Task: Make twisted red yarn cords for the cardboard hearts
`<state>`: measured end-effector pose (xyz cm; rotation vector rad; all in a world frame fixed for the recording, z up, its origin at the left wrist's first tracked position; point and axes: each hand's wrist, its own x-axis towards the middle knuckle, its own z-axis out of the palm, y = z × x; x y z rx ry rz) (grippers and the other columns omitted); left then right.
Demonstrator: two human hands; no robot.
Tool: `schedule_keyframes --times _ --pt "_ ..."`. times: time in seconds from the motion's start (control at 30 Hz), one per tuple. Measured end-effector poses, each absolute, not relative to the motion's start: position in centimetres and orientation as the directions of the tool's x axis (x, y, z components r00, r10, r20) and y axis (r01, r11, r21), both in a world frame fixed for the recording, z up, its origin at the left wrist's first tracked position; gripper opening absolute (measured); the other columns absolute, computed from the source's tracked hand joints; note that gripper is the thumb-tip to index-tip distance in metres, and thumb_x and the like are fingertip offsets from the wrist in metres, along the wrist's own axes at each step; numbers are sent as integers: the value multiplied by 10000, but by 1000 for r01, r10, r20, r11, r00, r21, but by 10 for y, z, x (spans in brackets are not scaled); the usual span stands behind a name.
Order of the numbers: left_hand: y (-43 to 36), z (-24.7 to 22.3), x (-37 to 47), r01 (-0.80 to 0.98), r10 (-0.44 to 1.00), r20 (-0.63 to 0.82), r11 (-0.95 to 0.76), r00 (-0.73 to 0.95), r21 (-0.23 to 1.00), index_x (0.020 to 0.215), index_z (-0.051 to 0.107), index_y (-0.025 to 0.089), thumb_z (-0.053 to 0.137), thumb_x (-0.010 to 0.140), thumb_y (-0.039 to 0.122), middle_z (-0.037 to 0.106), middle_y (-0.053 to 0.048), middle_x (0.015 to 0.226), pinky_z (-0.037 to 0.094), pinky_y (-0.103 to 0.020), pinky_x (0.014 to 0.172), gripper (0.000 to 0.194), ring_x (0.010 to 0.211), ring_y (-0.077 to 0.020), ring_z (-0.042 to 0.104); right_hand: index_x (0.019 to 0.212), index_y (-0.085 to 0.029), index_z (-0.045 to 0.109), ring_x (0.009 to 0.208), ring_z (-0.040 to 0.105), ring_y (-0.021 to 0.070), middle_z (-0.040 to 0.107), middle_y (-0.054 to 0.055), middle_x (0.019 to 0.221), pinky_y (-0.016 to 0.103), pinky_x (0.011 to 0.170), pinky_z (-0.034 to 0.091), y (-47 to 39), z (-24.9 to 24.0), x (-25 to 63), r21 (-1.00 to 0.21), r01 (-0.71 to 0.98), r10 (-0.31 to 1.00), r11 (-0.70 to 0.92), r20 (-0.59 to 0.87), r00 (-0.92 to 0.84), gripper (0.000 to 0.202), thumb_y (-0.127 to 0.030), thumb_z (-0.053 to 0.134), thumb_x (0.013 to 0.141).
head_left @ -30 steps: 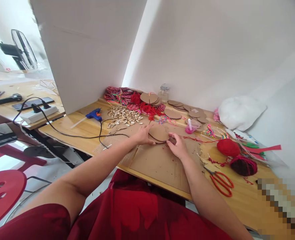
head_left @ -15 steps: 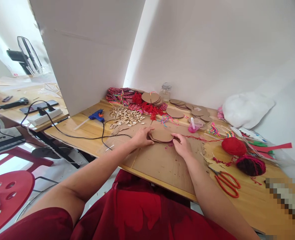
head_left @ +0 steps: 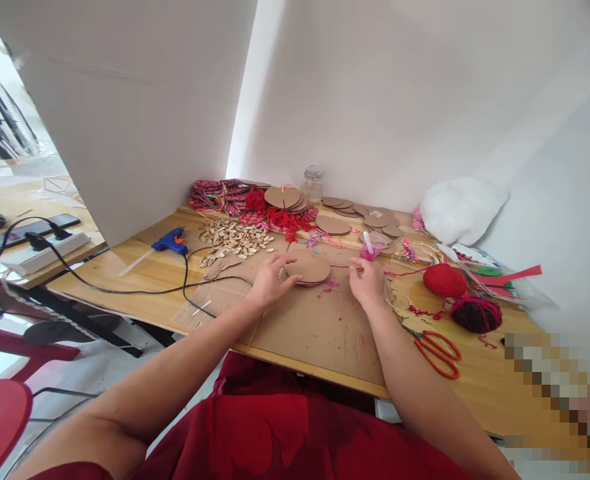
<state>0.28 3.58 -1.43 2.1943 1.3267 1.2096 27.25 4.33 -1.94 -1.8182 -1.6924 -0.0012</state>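
A round cardboard disc (head_left: 309, 267) lies on the brown cardboard sheet (head_left: 319, 340), looking like more than one layer at its edge. My left hand (head_left: 272, 283) holds its left edge, thumb and fingers about the rim. To the right of the disc and apart from it, my right hand (head_left: 367, 283) has its fingers closed on red yarn (head_left: 341, 267). The strand runs from the disc to those fingers, then onward to a red yarn ball (head_left: 445, 280). Just beyond the right hand stands a small pink container (head_left: 369, 252) with a whitish stick.
Peanut shells (head_left: 235, 238) and a blue glue gun (head_left: 172, 241) with its cord lie left. Braided pieces (head_left: 219, 197), more cardboard discs (head_left: 332, 225) and a glass jar (head_left: 313, 185) stand behind. Orange-handled scissors (head_left: 439, 353), dark yarn (head_left: 476, 313) and white stuffing (head_left: 462, 210) are right.
My right hand has left the disc's right edge and moved onto the red yarn. The left hand stays at the disc. The whole view has shifted, with things appearing further left.
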Motion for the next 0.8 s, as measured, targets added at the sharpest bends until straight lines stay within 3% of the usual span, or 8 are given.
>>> schedule_keyframes --times 0.07,0.13,0.27,0.4,0.53,0.67,0.8 --pt "31 -12 3 562 822 530 -544 208 623 949 698 207 632 897 351 710 -64 984 462 -369 933 167 987 -222 631 1088 -153 650 1112 564 257 651 85 1120 476 1022 382 51 -13 282 -398 917 907 -27 376 190 216 -300 580 947" --pt "27 -10 4 551 815 539 -555 212 623 800 687 204 595 920 354 715 -53 856 467 -357 857 213 884 -216 633 1078 -159 645 1129 551 256 626 78 1158 485 1023 385 58 -9 288 -342 937 927 -73 323 190 238 -350 614 939" --pt "20 -13 6 522 801 542 -585 254 620 791 692 214 598 920 349 727 -44 849 458 -349 835 209 875 -215 634 1108 -169 638 1174 525 271 596 85 1223 511 1031 386 63 -7 291 -254 958 957 -130 221 189 264 -372 619 940" --pt "16 -18 4 497 798 544 -593 257 634 822 703 221 588 926 355 735 -50 875 466 -351 849 205 882 -213 641 1057 -170 650 1160 537 260 612 80 1192 506 1027 400 61 -4 295 -242 960 972 -139 152 179 219 -355 622 943" --pt "15 -18 3 476 799 552 -592 241 650 817 708 221 600 916 360 737 -55 877 468 -361 862 202 891 -218 641 928 -157 639 1061 570 234 635 60 1058 459 965 434 53 8 304 -340 938 982 -74 138 128 167 -323 631 928" --pt "12 -15 5 438 805 550 -586 222 682 827 715 220 608 907 377 738 -58 890 471 -363 876 206 893 -217 645 854 -191 557 794 577 176 640 24 868 335 769 458 31 32 318 -543 837 985 67 171 32 82 -243 535 914" --pt "8 -10 17 374 837 507 -546 204 750 865 715 207 583 920 401 735 -54 865 495 -330 830 241 861 -200 658 840 -219 499 738 574 162 640 12 825 285 691 448 1 61 328 -724 656 972 214 223 -70 120 -323 489 899"
